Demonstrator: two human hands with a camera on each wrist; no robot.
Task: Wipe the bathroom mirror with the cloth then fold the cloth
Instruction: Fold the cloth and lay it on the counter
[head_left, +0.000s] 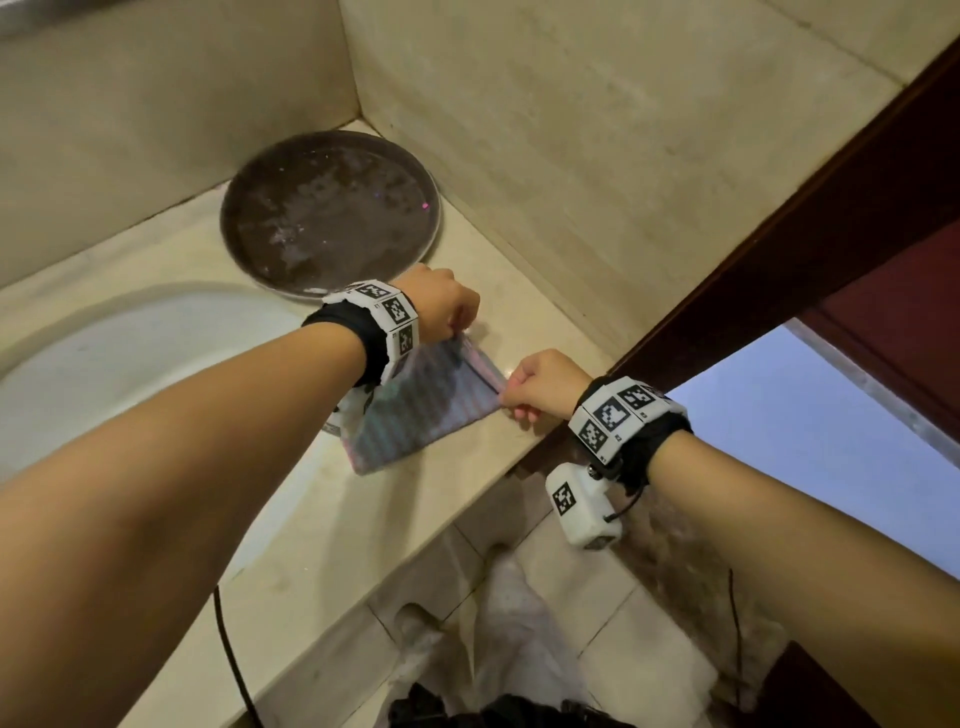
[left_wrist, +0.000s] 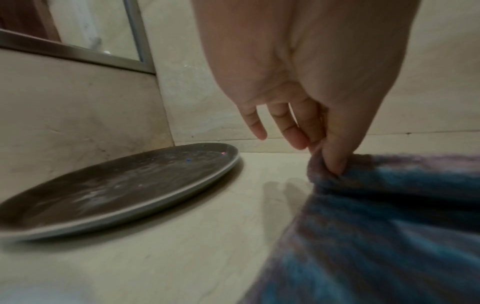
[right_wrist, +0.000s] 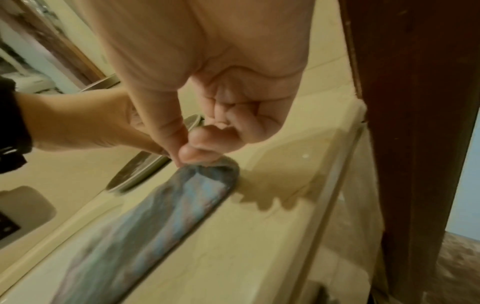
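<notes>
A blue and purple striped cloth (head_left: 426, 410) lies on the beige counter (head_left: 457, 509), folded over. My left hand (head_left: 457, 317) pinches its far corner between thumb and forefinger, seen close in the left wrist view as the left hand (left_wrist: 330, 162) on the cloth (left_wrist: 389, 226). My right hand (head_left: 511, 397) pinches the right corner near the counter's edge; the right wrist view shows the right hand (right_wrist: 182, 158) gripping the cloth (right_wrist: 161, 209). A strip of the mirror (left_wrist: 98, 26) with its metal frame shows on the wall at the upper left.
A round dark tray (head_left: 332, 213) sits in the counter's back corner, just beyond my left hand. The white sink basin (head_left: 104, 353) is to the left. A dark wooden door frame (head_left: 779, 270) stands close on the right. Below the counter is tiled floor.
</notes>
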